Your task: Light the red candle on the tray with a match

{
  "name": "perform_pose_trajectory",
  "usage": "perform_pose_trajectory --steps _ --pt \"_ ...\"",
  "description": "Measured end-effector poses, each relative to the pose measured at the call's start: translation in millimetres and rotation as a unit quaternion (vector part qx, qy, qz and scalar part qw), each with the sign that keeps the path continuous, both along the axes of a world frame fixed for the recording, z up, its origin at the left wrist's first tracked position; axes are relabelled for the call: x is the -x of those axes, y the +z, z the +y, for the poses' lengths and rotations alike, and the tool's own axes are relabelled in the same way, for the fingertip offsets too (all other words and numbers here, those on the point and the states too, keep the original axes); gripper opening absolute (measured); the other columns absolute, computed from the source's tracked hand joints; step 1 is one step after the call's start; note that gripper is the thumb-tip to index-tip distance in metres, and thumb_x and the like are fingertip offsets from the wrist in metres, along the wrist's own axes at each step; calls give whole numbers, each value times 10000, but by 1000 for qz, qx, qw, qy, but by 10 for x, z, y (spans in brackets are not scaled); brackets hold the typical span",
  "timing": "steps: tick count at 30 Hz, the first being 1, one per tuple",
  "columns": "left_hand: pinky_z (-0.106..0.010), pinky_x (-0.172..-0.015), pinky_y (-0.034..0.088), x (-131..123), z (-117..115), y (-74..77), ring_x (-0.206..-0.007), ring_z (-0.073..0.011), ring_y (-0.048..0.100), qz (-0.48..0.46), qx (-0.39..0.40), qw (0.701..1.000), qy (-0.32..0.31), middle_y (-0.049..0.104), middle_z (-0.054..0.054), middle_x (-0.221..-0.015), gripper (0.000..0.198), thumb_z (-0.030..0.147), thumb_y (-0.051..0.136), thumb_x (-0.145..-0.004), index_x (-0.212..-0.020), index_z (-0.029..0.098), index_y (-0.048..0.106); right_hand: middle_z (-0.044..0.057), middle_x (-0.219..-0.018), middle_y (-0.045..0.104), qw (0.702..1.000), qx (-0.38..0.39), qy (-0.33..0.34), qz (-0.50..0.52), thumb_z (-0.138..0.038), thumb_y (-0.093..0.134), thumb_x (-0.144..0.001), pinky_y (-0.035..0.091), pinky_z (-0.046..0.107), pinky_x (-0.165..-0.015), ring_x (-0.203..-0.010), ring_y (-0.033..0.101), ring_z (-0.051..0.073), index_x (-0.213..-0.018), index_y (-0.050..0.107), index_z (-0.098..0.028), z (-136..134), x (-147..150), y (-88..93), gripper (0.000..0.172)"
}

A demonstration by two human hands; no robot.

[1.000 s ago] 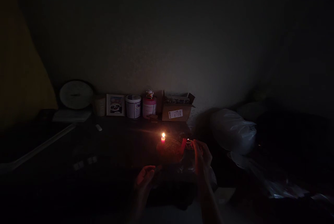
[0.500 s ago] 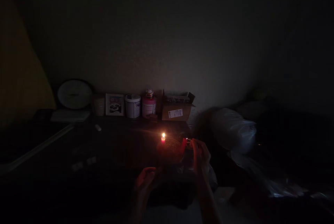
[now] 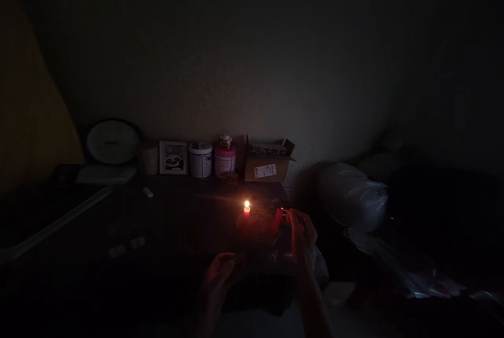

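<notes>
A lit red candle [image 3: 247, 212] stands upright on the dark table, its small flame the main light. To its right, a second red candle [image 3: 277, 217] leans slightly, dim and without a clear flame. My right hand [image 3: 302, 228] is closed in a pinch beside its top. Between those fingertips a thin matchstick [image 3: 285, 210] points left at the wick, with a faint glow at its tip. Lower and nearer, my left hand [image 3: 220, 270] is closed with curled fingers; darkness hides what they hold, if anything. Between the candles lies a dim round shape, hard to make out.
Along the wall stand a round white object [image 3: 112, 142], a panda picture frame [image 3: 174, 158], a white tub [image 3: 200, 160], a pink-lidded tub [image 3: 225, 162] with a figurine [image 3: 226, 140], and an open cardboard box [image 3: 268, 169]. A plastic bag [image 3: 352, 196] lies at the right.
The bright point at the matchstick's tip has dimmed to a faint reddish glow. Both hands stay almost where they were.
</notes>
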State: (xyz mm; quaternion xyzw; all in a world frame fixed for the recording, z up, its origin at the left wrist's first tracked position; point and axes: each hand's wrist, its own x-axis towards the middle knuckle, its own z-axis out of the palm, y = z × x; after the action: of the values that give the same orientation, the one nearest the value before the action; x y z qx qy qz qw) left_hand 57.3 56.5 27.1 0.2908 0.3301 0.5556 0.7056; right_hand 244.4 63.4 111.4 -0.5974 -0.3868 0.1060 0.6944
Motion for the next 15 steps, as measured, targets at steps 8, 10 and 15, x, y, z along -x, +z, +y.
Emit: perform_pose_trajectory --steps 8,10,15 --pt "-349 -658 514 -3 25 -40 -635 -228 671 -10 -1 1000 -8 715 -53 -661 354 368 803 -486 -718 167 628 35 -865 677 1000 -17 -6 2 -423 599 -731 469 300 -694 -804 616 195 -845 663 -180 59 -41 -66 276" --pt "-347 -647 514 -6 21 -55 -632 -227 671 -9 -2 1000 -5 715 -53 -665 356 377 797 -495 -726 168 626 32 -861 679 1000 -19 -4 7 -415 604 -728 472 300 -701 -801 617 193 -846 665 -184 75 -50 -78 266" --pt "-345 -657 509 -5 33 -102 -646 -224 670 -4 -9 1000 1 716 -55 -684 330 373 781 -537 -753 168 638 22 -842 665 999 -35 6 29 -398 613 -725 479 286 -704 -790 614 176 -834 653 -194 106 -52 -100 235"
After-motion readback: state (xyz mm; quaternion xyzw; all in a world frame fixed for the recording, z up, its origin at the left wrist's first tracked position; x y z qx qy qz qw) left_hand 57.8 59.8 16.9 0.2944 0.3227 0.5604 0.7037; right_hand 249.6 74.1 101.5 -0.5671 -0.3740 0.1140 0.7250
